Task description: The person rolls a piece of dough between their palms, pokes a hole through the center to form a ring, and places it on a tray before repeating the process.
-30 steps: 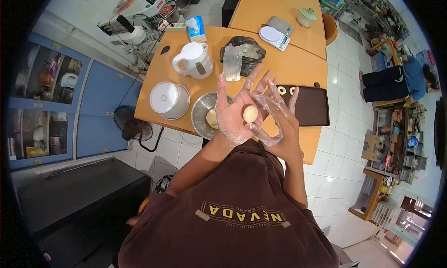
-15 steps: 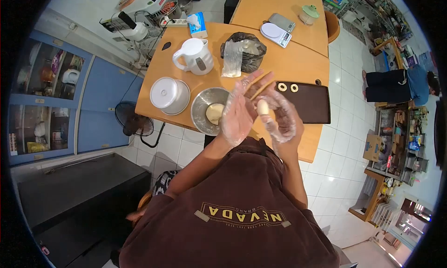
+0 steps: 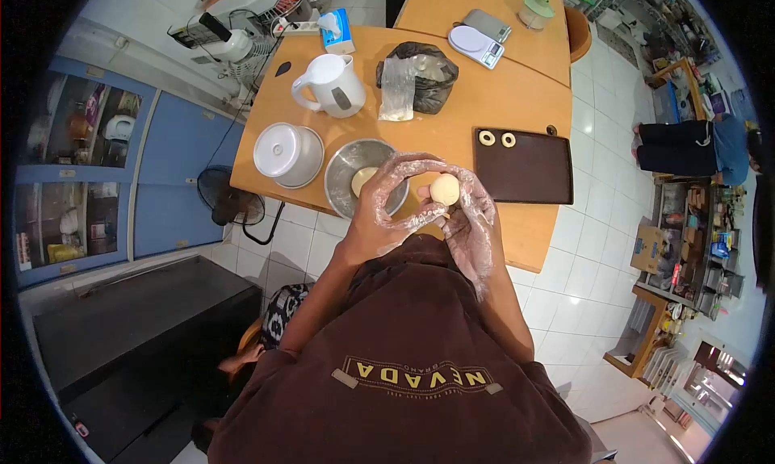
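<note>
Head view: the wooden table carries the dark tray beside the right hand. Kettle and black bag stand farther back. The left hand partly hides the steel bowl, obstructing access from this side. Both hands curve together around the dough ball, the right clasping it, apparently for support from several sides; whether the left grips cannot be told. Two dough rings lie on the tray.

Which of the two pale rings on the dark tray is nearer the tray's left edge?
The left-hand ring, close to the tray's far left corner; the other ring sits just to its right.
</note>
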Action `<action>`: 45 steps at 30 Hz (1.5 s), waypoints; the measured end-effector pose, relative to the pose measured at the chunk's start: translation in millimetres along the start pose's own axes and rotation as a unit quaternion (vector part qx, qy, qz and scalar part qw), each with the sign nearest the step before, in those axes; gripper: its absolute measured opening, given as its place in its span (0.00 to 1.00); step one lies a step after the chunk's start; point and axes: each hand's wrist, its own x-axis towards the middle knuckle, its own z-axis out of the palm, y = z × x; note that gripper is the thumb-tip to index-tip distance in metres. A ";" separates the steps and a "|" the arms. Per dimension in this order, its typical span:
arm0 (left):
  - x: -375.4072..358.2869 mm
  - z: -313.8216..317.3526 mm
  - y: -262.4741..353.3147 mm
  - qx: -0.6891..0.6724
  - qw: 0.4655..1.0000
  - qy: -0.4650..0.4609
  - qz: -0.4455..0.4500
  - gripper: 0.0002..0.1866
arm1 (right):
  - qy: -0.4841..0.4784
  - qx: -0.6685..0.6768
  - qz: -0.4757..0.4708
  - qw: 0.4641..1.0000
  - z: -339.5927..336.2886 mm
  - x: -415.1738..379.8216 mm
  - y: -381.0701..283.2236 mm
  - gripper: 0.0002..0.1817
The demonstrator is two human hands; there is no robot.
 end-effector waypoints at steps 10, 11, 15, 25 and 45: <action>-11.4 -14.4 -14.7 -0.141 0.987 0.012 -0.082 0.19 | 0.074 -0.184 -0.112 0.974 10.8 9.7 14.5 0.18; -11.8 -17.6 -18.2 -0.192 0.976 0.011 -0.100 0.18 | 0.070 -0.214 -0.142 0.964 10.2 12.9 19.0 0.19; -6.6 -30.7 -14.8 -0.235 0.955 0.017 -0.180 0.17 | 0.053 -0.422 -0.235 0.874 17.8 21.0 22.5 0.25; 0.1 -59.7 -37.5 -0.419 0.884 0.064 -0.196 0.16 | 0.082 -0.429 -0.258 0.862 48.7 36.6 27.0 0.23; 7.8 -114.9 -46.9 -0.237 0.956 -0.034 -0.170 0.18 | 0.180 -0.195 -0.111 0.958 76.1 49.9 72.7 0.17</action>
